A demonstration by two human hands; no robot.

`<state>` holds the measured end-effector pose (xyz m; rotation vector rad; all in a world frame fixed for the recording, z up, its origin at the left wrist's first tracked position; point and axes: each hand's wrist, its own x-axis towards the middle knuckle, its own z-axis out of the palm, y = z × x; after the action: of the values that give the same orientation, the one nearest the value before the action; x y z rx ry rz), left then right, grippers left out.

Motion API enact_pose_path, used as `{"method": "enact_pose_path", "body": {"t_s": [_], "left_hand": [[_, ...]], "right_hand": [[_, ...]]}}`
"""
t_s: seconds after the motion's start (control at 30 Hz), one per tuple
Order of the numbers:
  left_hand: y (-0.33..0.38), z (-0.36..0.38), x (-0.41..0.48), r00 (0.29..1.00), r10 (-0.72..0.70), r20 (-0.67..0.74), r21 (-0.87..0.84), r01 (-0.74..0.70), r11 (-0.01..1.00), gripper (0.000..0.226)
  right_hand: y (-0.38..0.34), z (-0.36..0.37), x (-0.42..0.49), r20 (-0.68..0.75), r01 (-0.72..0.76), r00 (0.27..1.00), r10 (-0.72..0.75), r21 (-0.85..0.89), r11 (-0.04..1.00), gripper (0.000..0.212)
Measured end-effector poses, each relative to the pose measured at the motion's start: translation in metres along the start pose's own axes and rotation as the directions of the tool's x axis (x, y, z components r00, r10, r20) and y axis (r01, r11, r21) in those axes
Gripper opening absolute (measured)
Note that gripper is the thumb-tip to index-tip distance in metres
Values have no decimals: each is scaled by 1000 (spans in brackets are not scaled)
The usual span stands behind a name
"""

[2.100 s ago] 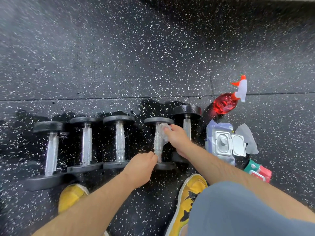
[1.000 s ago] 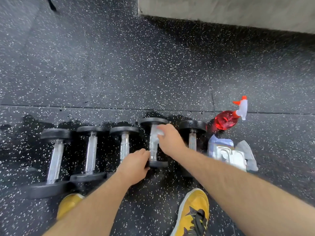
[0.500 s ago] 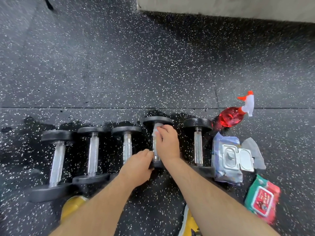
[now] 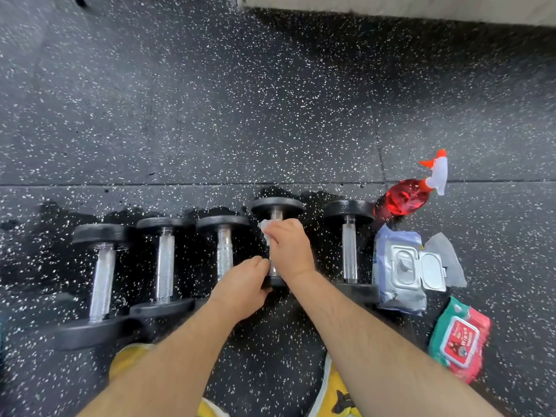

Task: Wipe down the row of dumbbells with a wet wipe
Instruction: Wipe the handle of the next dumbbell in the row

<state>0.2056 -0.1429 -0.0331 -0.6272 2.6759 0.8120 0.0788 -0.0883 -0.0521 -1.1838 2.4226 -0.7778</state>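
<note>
Several black dumbbells with chrome handles lie in a row on the speckled rubber floor. My right hand (image 4: 288,248) wraps a white wet wipe (image 4: 264,227) around the handle of the fourth dumbbell (image 4: 277,206) from the left. My left hand (image 4: 243,284) grips the near head of that same dumbbell, hiding it. The leftmost dumbbell (image 4: 100,284), the second (image 4: 165,263), the third (image 4: 224,251) and the rightmost (image 4: 349,248) lie untouched.
A red spray bottle (image 4: 406,197) lies right of the row. An open wipes pack (image 4: 400,269) with a loose grey wipe (image 4: 445,257) sits beside the rightmost dumbbell; a red-green wipes pack (image 4: 460,338) is nearer. Yellow shoes (image 4: 337,398) show below. A pale ledge (image 4: 391,7) runs along the top.
My right hand with the wipe slid along the fourth dumbbell's handle, from its far end toward the middle. My left hand kept hold of the near head. The view shifted slightly.
</note>
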Motion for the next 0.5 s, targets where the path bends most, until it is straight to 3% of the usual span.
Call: {"method": "enact_pose_path", "body": {"t_s": [0.13, 0.3, 0.43, 0.5], "left_hand": [[2, -1, 2, 1000, 15, -13, -2, -15, 1000, 24], [1, 1, 1, 1000, 3, -5, -6, -3, 1000, 22], [1, 0, 2, 1000, 18, -11, -6, -18, 1000, 25], [3, 0, 2, 1000, 16, -8, 3, -16, 1000, 25]], "right_hand": [[9, -7, 21, -46, -114, 992, 114, 3, 993, 27], [-1, -4, 2, -22, -47, 999, 48, 21, 999, 27], [7, -10, 23, -13, -188, 982, 189, 65, 980, 32], [5, -8, 17, -35, -175, 983, 178, 75, 982, 31]]}}
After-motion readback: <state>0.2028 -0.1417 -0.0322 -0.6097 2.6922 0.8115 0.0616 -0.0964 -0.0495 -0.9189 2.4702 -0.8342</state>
